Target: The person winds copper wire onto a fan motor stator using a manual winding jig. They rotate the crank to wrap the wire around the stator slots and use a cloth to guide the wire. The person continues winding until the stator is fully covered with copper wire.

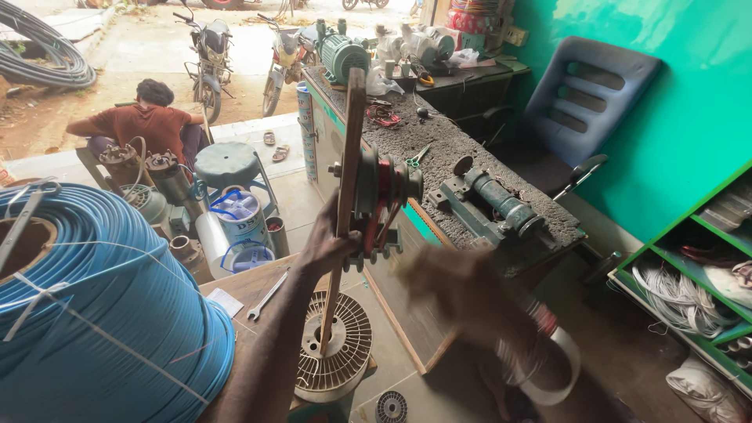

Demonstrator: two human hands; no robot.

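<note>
Evidently best done with left hand (pixel 327 244) clamped firmly round the upright wooden bar (pixel 345 196) of the winding machine (pixel 380 192), right hand (pixel 462 290) blurred, grip untellable.

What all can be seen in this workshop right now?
Winding device: one, grey and red, on an upright wooden stick, centre.
Wire coil: one, blue, large, bottom left.
Round slotted disc: one, pale metal, under the stick.
Spanner: one, silver, on the wooden board.
Workbench: one, dark speckled top, centre.
Bench vise: one, grey-green, on the workbench.
Motor: one, green, far end of bench.
Chair: one, dark blue, by the green wall.
Motorcycles: two, outside.
Seated person: one, rust-red shirt, back turned.
Left hand: gripping the stick.
Right hand: blurred, beside the device; grip unclear.
</note>
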